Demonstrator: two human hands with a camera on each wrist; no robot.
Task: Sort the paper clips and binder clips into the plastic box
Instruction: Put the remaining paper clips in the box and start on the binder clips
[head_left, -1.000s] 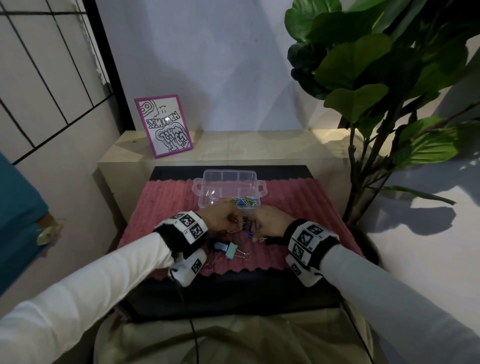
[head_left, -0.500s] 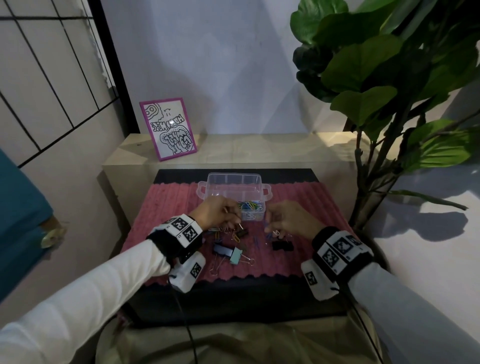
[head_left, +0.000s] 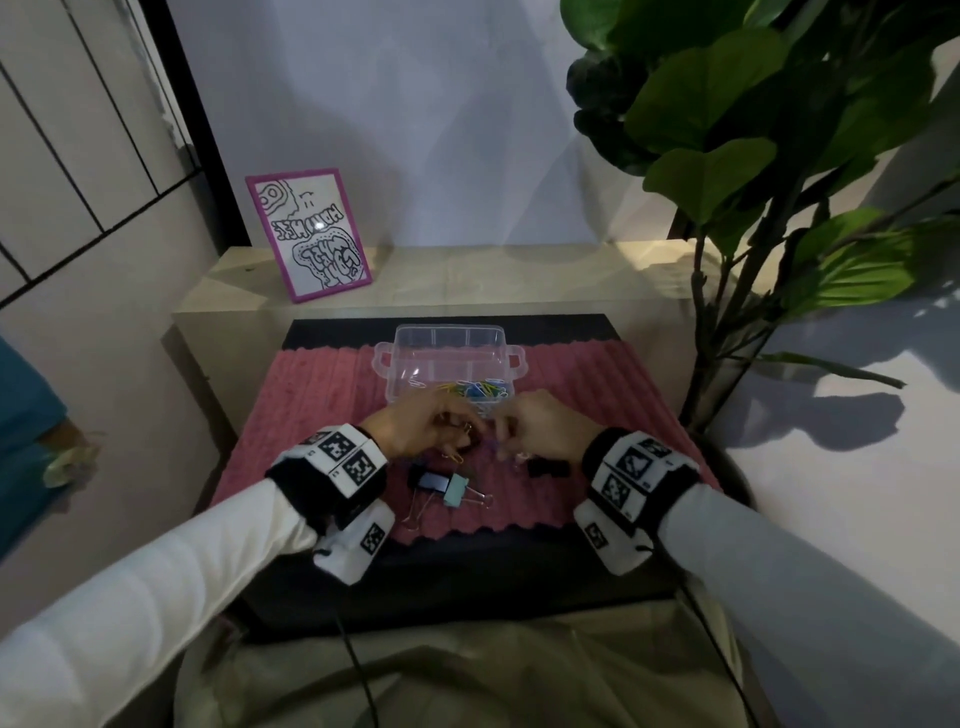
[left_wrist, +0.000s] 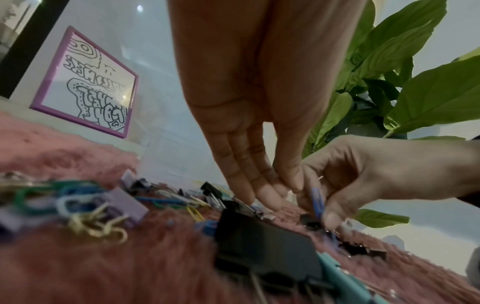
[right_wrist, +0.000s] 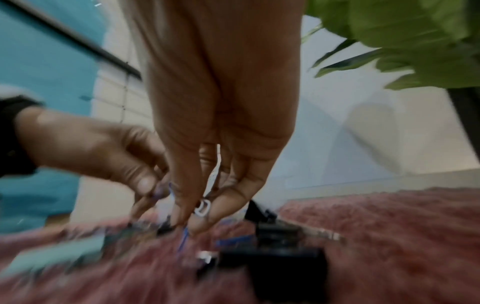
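— What changed since half a second ago?

— Your right hand (head_left: 545, 428) has come back in toward your left hand (head_left: 421, 428); the fingertips now nearly meet over the pink mat (head_left: 311, 405).

— What are your fingers holding?

— Your right thumb and fingers pinch a blue paper clip (left_wrist: 318, 200), with a white paper clip (right_wrist: 203, 207) tucked behind them. Your left fingers reach down, close together, tips at the loose clips; whether they grip anything, I cannot tell.

— And the plastic box (head_left: 410, 364)?

— Just beyond your fingertips, coloured clips inside.

A clear plastic box (head_left: 451, 358) stands open, coloured paper clips (head_left: 478, 389) in its near compartment. Black (head_left: 429, 480) and teal (head_left: 457, 488) binder clips lie touching, nearer than the box.
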